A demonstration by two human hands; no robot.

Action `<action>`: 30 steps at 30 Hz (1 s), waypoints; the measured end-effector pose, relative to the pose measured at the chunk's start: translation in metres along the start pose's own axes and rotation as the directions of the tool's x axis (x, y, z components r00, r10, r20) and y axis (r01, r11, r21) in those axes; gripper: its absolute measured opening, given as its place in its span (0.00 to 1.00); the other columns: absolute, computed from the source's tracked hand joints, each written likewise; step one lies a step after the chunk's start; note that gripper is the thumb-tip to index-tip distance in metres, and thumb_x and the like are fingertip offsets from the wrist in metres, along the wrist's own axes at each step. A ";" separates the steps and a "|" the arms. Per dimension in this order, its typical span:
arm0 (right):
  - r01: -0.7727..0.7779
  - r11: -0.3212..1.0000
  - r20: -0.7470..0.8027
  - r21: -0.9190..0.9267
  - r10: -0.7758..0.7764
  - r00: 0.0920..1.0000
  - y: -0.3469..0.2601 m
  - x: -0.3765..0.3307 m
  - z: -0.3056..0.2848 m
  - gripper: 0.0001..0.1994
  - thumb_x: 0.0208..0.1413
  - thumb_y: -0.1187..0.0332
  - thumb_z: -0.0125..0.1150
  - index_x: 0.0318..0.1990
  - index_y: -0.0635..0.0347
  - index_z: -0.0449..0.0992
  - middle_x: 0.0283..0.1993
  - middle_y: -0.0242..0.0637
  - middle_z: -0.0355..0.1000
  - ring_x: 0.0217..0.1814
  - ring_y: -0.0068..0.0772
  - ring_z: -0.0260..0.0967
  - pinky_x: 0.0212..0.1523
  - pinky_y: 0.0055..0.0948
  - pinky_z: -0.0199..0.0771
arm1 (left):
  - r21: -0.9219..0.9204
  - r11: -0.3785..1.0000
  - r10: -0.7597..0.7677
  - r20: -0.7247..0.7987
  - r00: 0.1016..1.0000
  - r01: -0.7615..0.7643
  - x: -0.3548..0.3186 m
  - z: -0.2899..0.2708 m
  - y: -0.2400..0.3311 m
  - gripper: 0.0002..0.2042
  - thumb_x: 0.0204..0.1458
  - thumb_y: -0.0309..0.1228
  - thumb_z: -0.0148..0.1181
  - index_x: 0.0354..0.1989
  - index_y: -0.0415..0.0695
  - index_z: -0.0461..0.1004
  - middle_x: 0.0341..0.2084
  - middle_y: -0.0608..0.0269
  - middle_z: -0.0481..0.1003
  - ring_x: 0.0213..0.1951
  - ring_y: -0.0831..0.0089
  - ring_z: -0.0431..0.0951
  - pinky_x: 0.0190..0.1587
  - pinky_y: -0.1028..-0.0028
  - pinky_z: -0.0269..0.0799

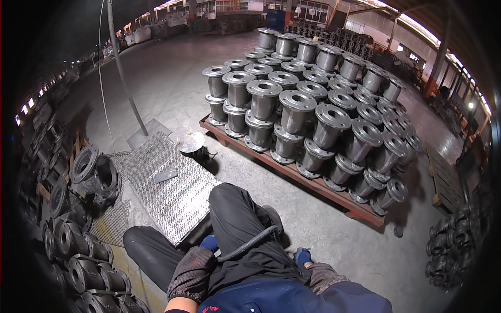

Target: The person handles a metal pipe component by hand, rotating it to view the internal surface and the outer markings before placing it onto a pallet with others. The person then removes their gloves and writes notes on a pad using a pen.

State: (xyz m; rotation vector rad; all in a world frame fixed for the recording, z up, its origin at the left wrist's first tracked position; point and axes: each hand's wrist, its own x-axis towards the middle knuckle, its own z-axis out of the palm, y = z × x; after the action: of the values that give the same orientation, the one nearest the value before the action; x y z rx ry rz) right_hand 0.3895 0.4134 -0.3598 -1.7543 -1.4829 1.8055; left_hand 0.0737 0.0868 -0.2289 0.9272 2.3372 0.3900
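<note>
Low at the bottom centre of the frame, the left hand (209, 243) in a blue glove rests against the dark-trousered thigh (235, 219) beside a grey ribbed hose (248, 245), and the right hand (302, 256) sits at the hip near the concrete floor (323, 219); whether either hand's fingers are curled or spread I cannot tell. Judging from this, the hose draped over the lap could snag the leg. The stacked flanged castings (292, 112) on the pallet (292, 175) at centre could topple if bumped.
</note>
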 end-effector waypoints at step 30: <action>0.503 0.284 0.354 -0.816 -0.441 0.824 -0.055 -0.061 0.003 0.11 0.51 0.64 0.47 0.30 0.58 0.75 0.30 0.47 0.74 0.30 0.50 0.72 0.28 0.42 0.70 | 0.139 0.969 0.218 -0.105 0.970 -0.203 -0.023 -0.022 0.006 0.16 0.47 0.43 0.51 0.35 0.45 0.76 0.33 0.49 0.75 0.36 0.52 0.75 0.36 0.61 0.70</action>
State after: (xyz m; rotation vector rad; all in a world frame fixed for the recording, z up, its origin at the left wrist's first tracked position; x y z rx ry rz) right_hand 0.3773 0.3931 -0.2813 -1.2002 -2.9439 0.6989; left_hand 0.0767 0.0742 -0.1994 1.2525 2.4014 0.3953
